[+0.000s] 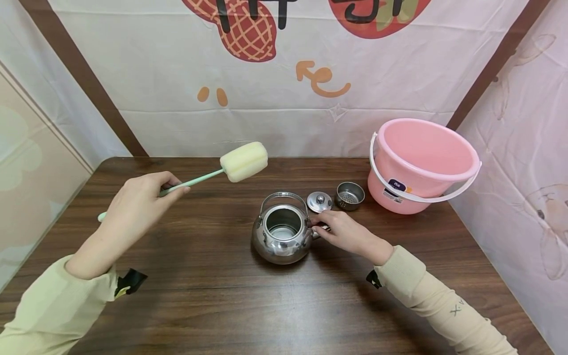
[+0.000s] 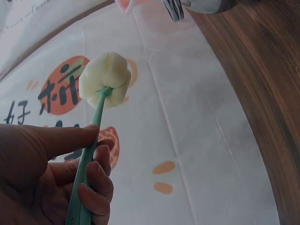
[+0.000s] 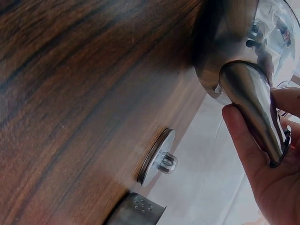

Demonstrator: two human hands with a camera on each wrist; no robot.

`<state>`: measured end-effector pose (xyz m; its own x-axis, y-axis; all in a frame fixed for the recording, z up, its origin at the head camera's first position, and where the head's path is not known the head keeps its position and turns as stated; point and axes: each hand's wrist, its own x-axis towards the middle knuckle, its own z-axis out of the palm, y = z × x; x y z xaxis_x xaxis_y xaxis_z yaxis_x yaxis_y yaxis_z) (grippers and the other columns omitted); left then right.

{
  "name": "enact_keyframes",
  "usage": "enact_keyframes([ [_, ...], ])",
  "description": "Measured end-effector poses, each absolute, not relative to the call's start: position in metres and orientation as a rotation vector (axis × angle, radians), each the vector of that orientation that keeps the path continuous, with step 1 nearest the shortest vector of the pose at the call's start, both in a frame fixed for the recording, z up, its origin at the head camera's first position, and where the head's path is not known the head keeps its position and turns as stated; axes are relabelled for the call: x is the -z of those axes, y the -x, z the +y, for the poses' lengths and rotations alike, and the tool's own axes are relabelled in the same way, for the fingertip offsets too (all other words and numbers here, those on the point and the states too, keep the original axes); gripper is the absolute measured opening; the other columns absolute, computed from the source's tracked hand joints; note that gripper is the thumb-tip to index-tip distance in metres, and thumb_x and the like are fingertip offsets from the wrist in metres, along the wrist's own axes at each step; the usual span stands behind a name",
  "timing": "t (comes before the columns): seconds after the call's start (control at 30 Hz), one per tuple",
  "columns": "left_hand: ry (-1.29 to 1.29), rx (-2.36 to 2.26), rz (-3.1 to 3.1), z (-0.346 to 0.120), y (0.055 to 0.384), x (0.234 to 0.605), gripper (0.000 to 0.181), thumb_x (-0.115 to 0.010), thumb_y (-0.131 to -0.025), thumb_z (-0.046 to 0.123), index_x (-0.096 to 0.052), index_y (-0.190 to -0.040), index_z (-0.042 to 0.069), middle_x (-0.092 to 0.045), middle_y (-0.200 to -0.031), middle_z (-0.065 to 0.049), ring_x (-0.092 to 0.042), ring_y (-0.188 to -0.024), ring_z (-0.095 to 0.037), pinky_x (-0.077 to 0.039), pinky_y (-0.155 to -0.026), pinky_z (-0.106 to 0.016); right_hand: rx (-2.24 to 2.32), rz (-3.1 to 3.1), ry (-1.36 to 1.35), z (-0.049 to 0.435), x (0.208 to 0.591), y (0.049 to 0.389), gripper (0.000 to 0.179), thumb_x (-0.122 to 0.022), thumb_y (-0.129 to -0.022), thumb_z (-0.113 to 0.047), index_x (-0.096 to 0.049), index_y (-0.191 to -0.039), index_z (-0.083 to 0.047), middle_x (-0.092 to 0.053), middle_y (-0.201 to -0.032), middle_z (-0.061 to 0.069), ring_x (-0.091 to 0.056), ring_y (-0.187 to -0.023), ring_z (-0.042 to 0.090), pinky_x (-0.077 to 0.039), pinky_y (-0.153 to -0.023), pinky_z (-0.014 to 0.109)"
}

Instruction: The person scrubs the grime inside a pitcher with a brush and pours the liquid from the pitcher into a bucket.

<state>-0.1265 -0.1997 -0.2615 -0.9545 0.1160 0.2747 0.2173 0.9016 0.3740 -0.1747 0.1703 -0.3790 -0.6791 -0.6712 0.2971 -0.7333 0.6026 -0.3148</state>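
Observation:
My left hand [image 1: 139, 199] grips the green handle of a sponge bottle brush [image 1: 244, 161], its pale yellow head raised above the table and pointing right. In the left wrist view the fingers curl round the brush handle [image 2: 85, 171], with the thumb laid along it. A shiny steel teapot [image 1: 284, 249] stands lidless on the table, its hoop handle upright and its inside showing. At its right side my right hand [image 1: 341, 231] holds the spout [image 3: 248, 105] between thumb and fingers. The brush head is up and left of the teapot's mouth, apart from it.
Behind the right hand lie the small steel lid [image 1: 319, 201] and a perforated strainer cup [image 1: 349, 195]. A pink bucket [image 1: 397, 190] with a white handle stands at the back right. The brown wooden table [image 1: 199, 301] meets a printed cloth backdrop [image 1: 168, 74].

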Motion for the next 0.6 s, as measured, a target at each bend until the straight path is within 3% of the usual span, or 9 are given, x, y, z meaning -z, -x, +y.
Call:
enact_keyframes([
  [0.4,0.342,0.555,-2.806,-0.183,0.122,0.257,0.022,-0.058,-0.088,0.035,-0.065,-0.086,0.014,-0.044,-0.057,0.003,-0.038,-0.052,-0.015,-0.029,-0.046,-0.03,-0.626,-2.668,-1.174,0.17,0.379,0.175,0.014,-0.06,-0.086,-0.013,-0.064,-0.096,-0.005,-0.065,-0.093,0.005,-0.061,-0.088,0.015,-0.048,-0.079,0.031],
  [0.6,0.385,0.536,-2.803,-0.175,0.119,0.257,0.013,-0.062,-0.086,0.027,-0.065,-0.083,0.015,-0.046,-0.059,0.003,-0.039,-0.054,-0.015,-0.029,-0.048,-0.029,-0.63,-2.665,-1.177,0.17,0.379,0.174,0.013,-0.06,-0.086,-0.013,-0.064,-0.096,-0.005,-0.065,-0.092,0.004,-0.06,-0.087,0.015,-0.048,-0.078,0.031],
])
